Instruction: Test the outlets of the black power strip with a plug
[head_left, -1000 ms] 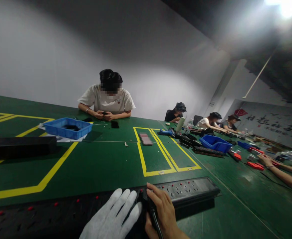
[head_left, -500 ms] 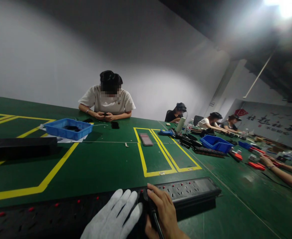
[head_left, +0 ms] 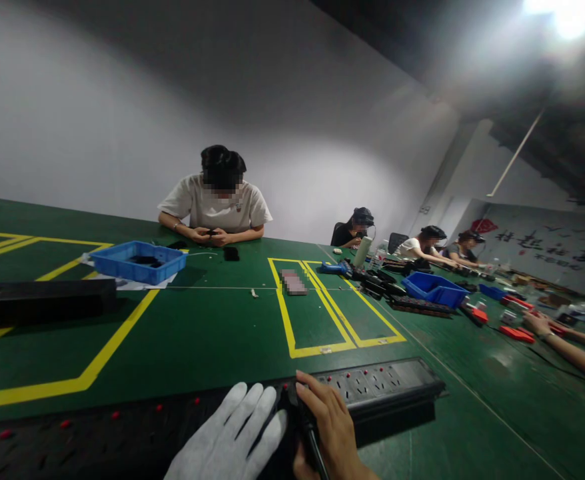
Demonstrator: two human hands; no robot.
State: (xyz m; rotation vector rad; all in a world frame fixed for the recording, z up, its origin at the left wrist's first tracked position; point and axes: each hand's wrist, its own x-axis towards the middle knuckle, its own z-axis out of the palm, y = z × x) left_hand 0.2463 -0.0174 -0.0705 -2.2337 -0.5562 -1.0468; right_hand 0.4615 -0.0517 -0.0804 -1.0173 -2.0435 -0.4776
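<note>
A long black power strip [head_left: 380, 387] with sockets and small red buttons lies across the green table in front of me. My left hand [head_left: 232, 433], in a white glove, rests flat on the strip with its fingers stretched out. Beside it, my bare right hand [head_left: 330, 423] has its fingers wrapped round a black plug with a thick black cable [head_left: 315, 448], held against the top of the strip. The tip of the plug is hidden.
Yellow tape outlines mark the green table [head_left: 212, 333]. A blue tray [head_left: 137, 270] stands at the left near another black strip [head_left: 42, 300]. A person sits opposite. At the right are a blue bin [head_left: 432, 290], red parts [head_left: 517, 333] and another person's hands.
</note>
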